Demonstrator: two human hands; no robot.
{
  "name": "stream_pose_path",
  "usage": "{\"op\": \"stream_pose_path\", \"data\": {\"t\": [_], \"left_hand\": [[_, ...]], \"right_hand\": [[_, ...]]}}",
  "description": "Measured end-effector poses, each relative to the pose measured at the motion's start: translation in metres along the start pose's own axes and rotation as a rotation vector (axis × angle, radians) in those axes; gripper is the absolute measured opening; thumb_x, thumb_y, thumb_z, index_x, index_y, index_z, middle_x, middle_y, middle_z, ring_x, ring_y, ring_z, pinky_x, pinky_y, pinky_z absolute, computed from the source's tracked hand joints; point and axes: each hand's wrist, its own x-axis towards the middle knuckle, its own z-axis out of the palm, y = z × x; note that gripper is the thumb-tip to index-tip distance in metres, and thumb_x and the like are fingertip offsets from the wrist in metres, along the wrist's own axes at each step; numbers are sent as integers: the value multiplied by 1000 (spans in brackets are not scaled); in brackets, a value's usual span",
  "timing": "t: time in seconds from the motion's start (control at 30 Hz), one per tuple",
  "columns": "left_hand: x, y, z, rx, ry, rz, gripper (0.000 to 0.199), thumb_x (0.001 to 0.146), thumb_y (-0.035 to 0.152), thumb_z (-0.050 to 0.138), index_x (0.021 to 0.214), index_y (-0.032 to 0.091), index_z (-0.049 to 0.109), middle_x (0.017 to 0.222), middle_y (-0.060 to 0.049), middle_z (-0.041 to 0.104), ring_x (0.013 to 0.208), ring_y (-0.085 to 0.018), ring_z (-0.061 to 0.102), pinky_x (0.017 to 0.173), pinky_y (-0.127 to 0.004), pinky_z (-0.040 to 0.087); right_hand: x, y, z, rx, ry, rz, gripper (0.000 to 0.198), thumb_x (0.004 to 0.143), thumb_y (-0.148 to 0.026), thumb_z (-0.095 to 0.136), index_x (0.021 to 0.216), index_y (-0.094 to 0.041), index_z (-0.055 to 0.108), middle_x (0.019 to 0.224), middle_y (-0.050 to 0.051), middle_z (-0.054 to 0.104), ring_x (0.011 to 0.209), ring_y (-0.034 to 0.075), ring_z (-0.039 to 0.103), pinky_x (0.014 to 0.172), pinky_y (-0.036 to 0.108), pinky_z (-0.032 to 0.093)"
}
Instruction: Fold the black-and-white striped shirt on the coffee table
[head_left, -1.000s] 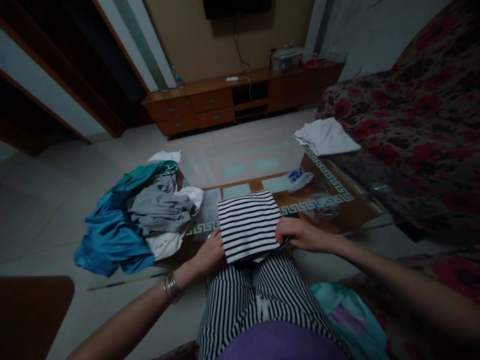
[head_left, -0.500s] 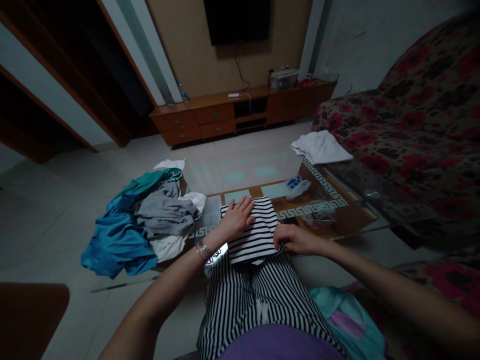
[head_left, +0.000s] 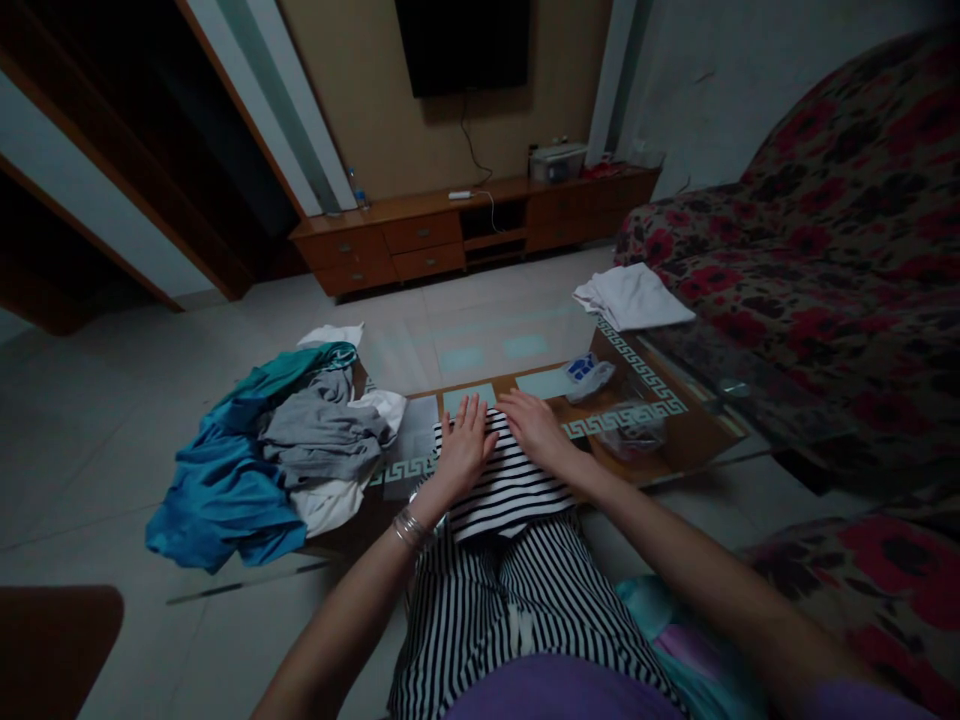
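Note:
A black-and-white striped garment (head_left: 510, 495), folded into a rough rectangle, lies at the near edge of the glass table, in front of my knees. My left hand (head_left: 466, 445) rests flat on its left part, fingers stretched out, with bracelets at the wrist. On the upper right part lies my right hand (head_left: 536, 425), its fingers extended toward the far edge of the cloth. Both palms press down and neither hand grips anything. Whether the garment is a shirt or something else cannot be made out.
A heap of clothes, with a blue garment (head_left: 225, 500) and a grey garment (head_left: 322, 425), lies on the table's left. A folded white cloth (head_left: 637, 297) sits at the far right corner. Plastic bags (head_left: 589, 376) show to the right. A floral sofa (head_left: 810, 240) stands beyond.
My right hand has let go of the garment's right edge and moved up and left onto its top, now flat. My left hand stays on the cloth. The view has shifted slightly.

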Motion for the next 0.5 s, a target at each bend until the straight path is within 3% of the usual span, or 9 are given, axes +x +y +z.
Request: {"op": "stream_pose_path", "data": {"t": [0.07,0.13,0.23,0.33,0.43,0.5], "left_hand": [[-5,7,10,7,20,-58,59,97,41,28,148,12,28,156,-12,21,146,-25,11,116,-52,13],[-12,9,22,7,43,-81,60,96,43,32,148,12,30,155,-13,23,146,-25,13,117,-52,12],[-22,5,36,-22,105,-75,62,94,46,37,147,14,32,154,-14,26,145,-27,17,116,-53,13],[-19,-10,37,-102,138,-49,54,95,40,38,143,16,39,150,-14,34,141,-28,28,112,-53,22],[0,-38,22,-182,124,-119,43,94,36,38,132,19,52,142,-14,47,133,-29,38,105,-52,32],[19,-60,5,-256,-54,-175,46,89,41,46,128,17,54,137,-16,51,128,-31,43,100,-49,38]], "right_hand": [[11,-4,39,-82,70,48,38,95,-23,41,129,-17,57,143,9,46,138,25,31,113,46,23],[12,0,70,-117,54,86,42,97,-31,39,134,-17,52,145,9,42,140,25,27,114,47,21],[6,14,86,-111,4,117,50,97,-40,39,140,-17,44,149,10,37,142,25,24,115,45,19],[9,31,72,-51,-50,110,50,96,-41,41,141,-18,43,149,10,36,141,25,26,115,45,18],[28,47,42,31,-181,79,41,95,-35,45,131,-18,54,137,11,51,129,23,44,108,40,30],[47,53,20,61,-317,61,34,88,-31,56,118,-16,63,119,10,63,111,23,56,97,35,40]]}}
